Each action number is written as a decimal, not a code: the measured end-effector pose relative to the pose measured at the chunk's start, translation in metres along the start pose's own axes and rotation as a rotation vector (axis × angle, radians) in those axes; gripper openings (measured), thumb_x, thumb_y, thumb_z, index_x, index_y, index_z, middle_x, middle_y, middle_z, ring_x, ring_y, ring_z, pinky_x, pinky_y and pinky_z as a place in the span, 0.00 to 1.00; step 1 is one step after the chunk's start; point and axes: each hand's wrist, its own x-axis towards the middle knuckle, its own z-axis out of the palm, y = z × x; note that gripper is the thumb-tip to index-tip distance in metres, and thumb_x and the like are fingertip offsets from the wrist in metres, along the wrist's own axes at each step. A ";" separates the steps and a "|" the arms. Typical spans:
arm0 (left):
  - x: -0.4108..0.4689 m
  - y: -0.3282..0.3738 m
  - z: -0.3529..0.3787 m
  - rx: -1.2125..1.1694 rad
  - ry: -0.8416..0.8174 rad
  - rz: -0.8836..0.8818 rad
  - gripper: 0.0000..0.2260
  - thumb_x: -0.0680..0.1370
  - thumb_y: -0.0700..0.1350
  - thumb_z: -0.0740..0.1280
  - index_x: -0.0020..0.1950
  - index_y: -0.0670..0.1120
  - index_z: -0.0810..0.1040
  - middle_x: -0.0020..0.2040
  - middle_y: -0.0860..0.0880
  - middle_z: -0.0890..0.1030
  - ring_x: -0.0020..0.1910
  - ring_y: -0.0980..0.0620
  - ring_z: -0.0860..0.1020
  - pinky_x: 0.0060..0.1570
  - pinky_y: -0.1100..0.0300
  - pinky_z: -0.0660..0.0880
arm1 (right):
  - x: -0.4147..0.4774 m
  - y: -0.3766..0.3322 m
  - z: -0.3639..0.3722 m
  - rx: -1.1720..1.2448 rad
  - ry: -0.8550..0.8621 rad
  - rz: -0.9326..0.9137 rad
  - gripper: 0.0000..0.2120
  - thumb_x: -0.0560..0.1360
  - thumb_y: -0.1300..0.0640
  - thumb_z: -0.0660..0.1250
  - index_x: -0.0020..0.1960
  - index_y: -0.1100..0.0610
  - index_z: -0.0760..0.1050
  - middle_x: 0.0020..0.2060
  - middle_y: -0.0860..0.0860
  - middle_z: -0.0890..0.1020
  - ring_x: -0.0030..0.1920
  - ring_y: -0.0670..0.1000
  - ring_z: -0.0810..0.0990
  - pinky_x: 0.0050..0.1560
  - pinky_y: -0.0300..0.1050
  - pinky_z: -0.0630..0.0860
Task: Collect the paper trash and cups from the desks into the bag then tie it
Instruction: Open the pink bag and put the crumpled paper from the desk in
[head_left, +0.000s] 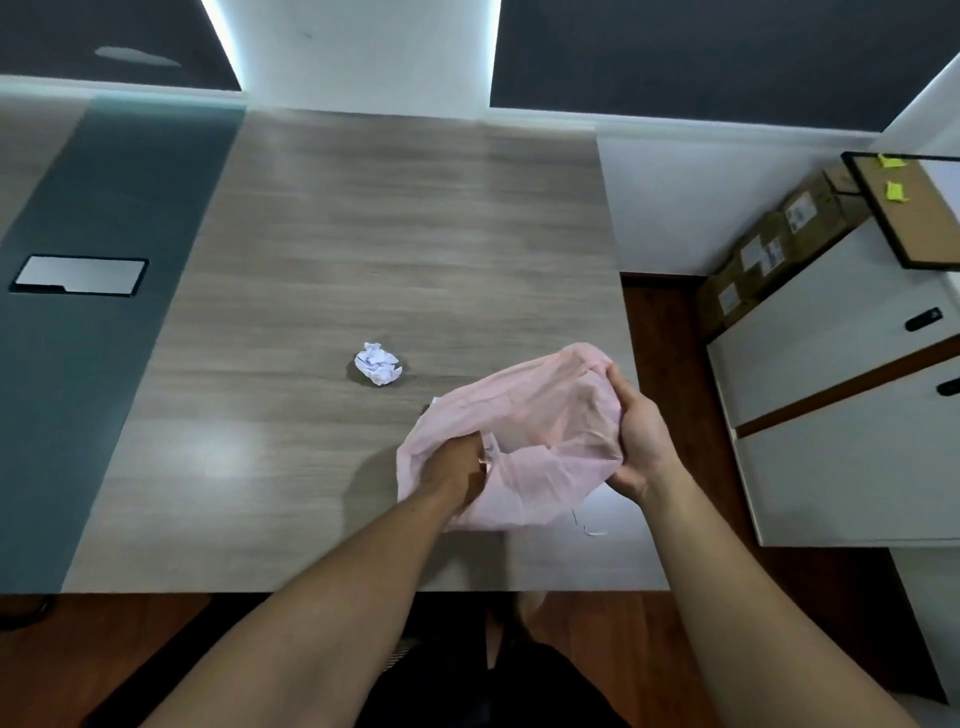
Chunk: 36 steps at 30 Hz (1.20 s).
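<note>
The person holds the pink bag (550, 415) just above the desk (363, 234), close to its right edge and toward the near right corner, likely so that trash can go from the surface straight into it. The right hand (636, 436) has its fingers curled round the bag's right side, bunching the thin plastic to anchor it. The left hand (457, 467) is at the bag's left side, and because its fingertips vanish into the folds, it only appears to be pinching the rim. The two hands seem to be pulling apart to work the mouth open. The bag looks limp and flat, so little or nothing is judged to be inside. A crumpled paper ball (377, 364) lies on the desk just left of the bag, apart from both hands, near the middle of the surface. No cups are in view.
</note>
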 end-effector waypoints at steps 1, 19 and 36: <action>-0.001 0.001 0.001 0.039 -0.027 0.003 0.03 0.80 0.39 0.65 0.48 0.42 0.78 0.38 0.43 0.79 0.33 0.52 0.81 0.31 0.66 0.76 | 0.002 -0.001 -0.002 -0.030 0.039 -0.005 0.27 0.86 0.39 0.64 0.72 0.58 0.82 0.66 0.62 0.86 0.66 0.65 0.85 0.72 0.67 0.78; 0.098 0.023 -0.055 0.521 0.228 0.012 0.12 0.81 0.49 0.70 0.58 0.41 0.80 0.60 0.41 0.84 0.61 0.39 0.83 0.55 0.51 0.78 | 0.035 -0.003 -0.014 -0.145 0.299 -0.002 0.23 0.80 0.41 0.75 0.64 0.58 0.85 0.52 0.61 0.90 0.53 0.67 0.90 0.56 0.68 0.86; 0.112 -0.027 -0.049 0.218 0.079 -0.010 0.24 0.71 0.47 0.81 0.60 0.49 0.71 0.56 0.42 0.84 0.51 0.40 0.86 0.47 0.46 0.83 | 0.061 0.009 -0.003 -0.229 0.311 0.073 0.22 0.80 0.38 0.74 0.62 0.55 0.86 0.52 0.60 0.91 0.52 0.65 0.89 0.61 0.70 0.83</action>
